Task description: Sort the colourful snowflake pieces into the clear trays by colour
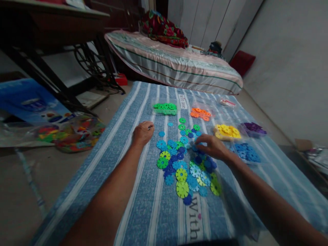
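A loose pile of notched plastic discs (pixel 181 174) in blues, greens and yellow-green lies spread over the striped cloth. To the left of it, my left hand (pixel 143 132) is closed with the fingers curled in. A small dark spot shows between those fingers, but I cannot make out what it is. My right hand (pixel 214 146) reaches over the pile's upper right part. Its fingers are bent, with a gap between them, and the tips are at the blue discs; I see no disc clearly held there.
Beyond the pile stand clear trays of green discs (pixel 165 108) and orange discs (pixel 200 114). On the right are yellow discs (pixel 227 132), purple discs (pixel 253 128) and blue discs (pixel 246 152). A bed (pixel 176 65) adjoins the far edge; a sewing-machine stand (pixel 92 63) is at left.
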A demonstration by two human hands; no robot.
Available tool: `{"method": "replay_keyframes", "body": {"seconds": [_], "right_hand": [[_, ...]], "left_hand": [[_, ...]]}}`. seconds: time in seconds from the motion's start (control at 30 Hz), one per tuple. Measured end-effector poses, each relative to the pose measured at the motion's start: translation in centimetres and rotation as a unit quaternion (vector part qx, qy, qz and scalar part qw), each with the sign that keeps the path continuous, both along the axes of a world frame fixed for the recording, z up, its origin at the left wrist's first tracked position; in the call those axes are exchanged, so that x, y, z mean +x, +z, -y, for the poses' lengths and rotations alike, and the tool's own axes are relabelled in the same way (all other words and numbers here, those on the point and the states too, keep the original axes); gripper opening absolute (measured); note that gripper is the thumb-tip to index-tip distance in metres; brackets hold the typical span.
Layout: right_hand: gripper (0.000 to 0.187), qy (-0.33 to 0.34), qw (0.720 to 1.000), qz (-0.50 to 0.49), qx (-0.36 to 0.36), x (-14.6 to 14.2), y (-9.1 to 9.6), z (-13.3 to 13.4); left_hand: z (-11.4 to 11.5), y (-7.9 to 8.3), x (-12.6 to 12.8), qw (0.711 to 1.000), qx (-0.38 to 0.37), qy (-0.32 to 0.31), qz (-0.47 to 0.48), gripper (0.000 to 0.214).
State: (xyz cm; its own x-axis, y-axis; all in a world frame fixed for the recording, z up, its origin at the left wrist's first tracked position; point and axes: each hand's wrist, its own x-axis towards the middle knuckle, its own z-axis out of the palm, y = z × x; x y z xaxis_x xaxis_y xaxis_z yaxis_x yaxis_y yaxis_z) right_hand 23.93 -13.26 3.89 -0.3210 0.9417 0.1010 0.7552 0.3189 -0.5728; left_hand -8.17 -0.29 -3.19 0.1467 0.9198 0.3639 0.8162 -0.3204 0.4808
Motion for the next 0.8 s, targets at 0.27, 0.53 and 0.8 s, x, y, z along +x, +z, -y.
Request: {"method": "replay_keyframes", "body": {"seconds": [0.27,0.53,0.8], "right_hand": [[0.038,0.126,0.984,0.125,0.031,0.1,-1.1,5.1],[0.051,0.125,0.979,0.161,-0.014,-0.5,-1.0,4.8],[0.036,0.116,0.985,0.126,-0.016,-0.4,-1.2,4.8]], "left_hand": [[0.1,0.4,0.1,1.0,-0.008,0.0,-0.001,0.025],[0.0,0.6,0.2,1.0,-0.017,0.002,0.002,0.025],[0.2,0.9,0.3,1.0,-0.015,-0.003,0.0,0.025]]}}
